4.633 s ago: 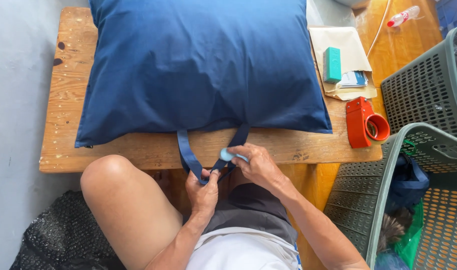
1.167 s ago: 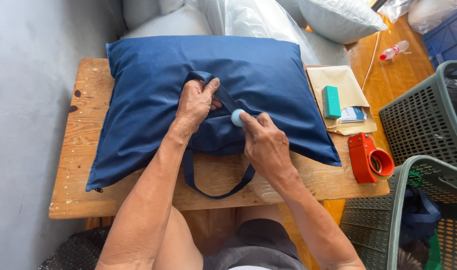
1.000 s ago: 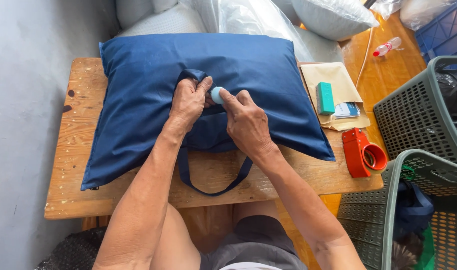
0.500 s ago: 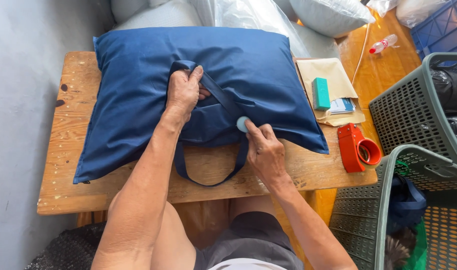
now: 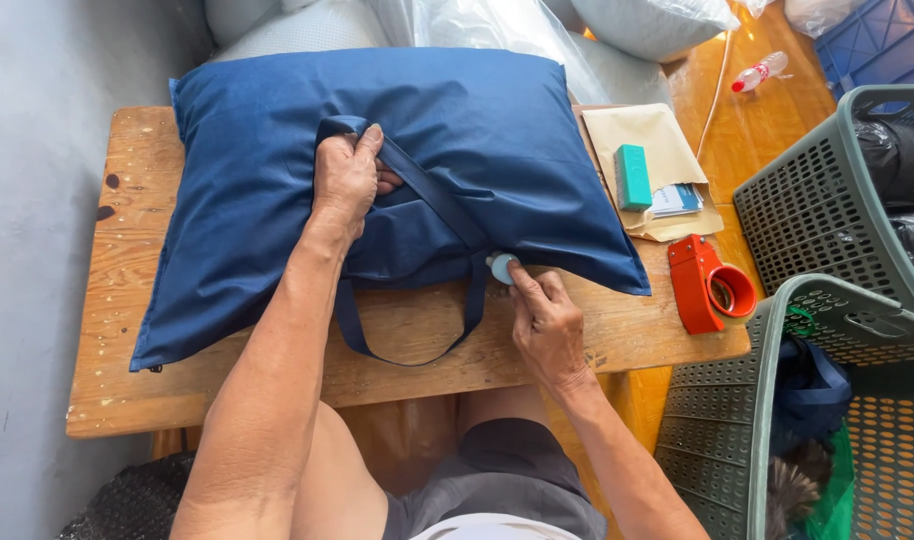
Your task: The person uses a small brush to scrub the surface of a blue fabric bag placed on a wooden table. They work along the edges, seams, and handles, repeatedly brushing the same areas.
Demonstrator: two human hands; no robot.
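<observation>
Head view looks down at your two hands on a blue bag that lies puffed up on a wood table. Your left hand is closed around one strap on top of the bag. Your right hand pinches a small round pale blue thing at the bag's near edge, right where the strap meets it. The other strap hangs in a loop over the table's front. A red tape holder sits at the table's right end, close to your right hand. Past it, an envelope has a small green box on it. Two grey baskets stand to your right.
</observation>
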